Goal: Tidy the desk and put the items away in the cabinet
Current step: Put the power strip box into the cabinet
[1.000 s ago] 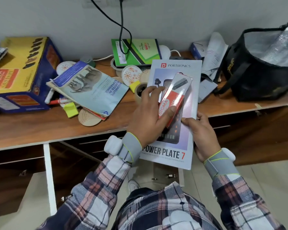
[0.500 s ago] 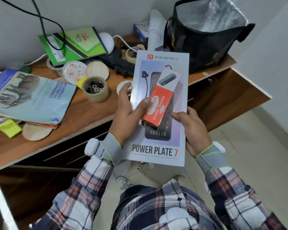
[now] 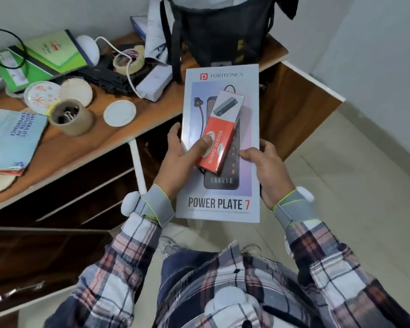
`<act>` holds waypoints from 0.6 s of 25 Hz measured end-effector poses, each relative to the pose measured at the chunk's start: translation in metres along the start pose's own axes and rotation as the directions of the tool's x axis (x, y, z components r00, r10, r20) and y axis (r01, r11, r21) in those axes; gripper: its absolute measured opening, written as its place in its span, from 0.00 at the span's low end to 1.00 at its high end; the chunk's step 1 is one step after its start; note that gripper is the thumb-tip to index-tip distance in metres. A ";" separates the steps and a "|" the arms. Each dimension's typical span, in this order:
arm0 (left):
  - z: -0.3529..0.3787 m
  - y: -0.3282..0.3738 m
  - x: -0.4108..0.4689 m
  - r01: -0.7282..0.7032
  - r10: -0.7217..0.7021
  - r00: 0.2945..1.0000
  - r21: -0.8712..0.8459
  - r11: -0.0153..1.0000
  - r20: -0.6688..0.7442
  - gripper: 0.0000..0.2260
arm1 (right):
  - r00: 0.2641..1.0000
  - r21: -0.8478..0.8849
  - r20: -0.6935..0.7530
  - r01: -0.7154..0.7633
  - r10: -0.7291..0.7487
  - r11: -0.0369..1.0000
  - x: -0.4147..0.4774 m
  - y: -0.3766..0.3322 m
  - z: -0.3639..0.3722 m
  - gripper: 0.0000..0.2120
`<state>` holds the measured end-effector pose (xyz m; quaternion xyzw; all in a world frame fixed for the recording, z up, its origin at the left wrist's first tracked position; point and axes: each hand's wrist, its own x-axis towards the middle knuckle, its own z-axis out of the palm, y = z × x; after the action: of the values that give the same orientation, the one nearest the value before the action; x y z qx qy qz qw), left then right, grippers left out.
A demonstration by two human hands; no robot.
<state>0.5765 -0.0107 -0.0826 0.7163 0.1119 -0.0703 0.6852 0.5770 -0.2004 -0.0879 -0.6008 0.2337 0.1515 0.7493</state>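
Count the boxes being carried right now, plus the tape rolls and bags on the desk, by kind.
Boxes carried: 2, the Power Plate box with the board duster box on top
Tape rolls on the desk: 2, the brown roll and the clear roll
Bags on the desk: 1, the black bag
Total: 5

Power Plate 7 box point(image 3: 223, 204) with a board duster carton point(image 3: 219, 138) on top.
Large white-and-lilac box face up, gripped at its long edges by left hand point(image 3: 175, 162) and right hand point(image 3: 268, 171); small red-and-white carton slantwise across it, pinned under the left thumb.
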 end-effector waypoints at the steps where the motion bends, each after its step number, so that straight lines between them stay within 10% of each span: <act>1: 0.010 -0.003 -0.002 0.013 -0.013 1.000 0.008 1.000 -0.002 0.42 | 1.000 -0.014 -0.008 -0.007 0.007 1.000 0.003 0.002 -0.010 0.18; 8: 0.065 -0.034 0.000 0.177 -0.177 0.984 -0.017 0.984 -0.035 0.29 | 0.994 -0.093 -0.046 -0.106 0.102 0.990 0.021 0.023 -0.057 0.25; 15: 0.063 -0.056 0.029 0.289 -0.288 0.957 0.045 0.956 -0.027 0.28 | 0.990 -0.196 -0.036 -0.137 0.133 0.971 0.058 0.045 -0.060 0.11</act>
<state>0.5936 -0.0694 -0.1470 0.7093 0.2204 -0.1646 0.6490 0.5933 -0.2517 -0.1664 -0.6566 0.2664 0.2178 0.6711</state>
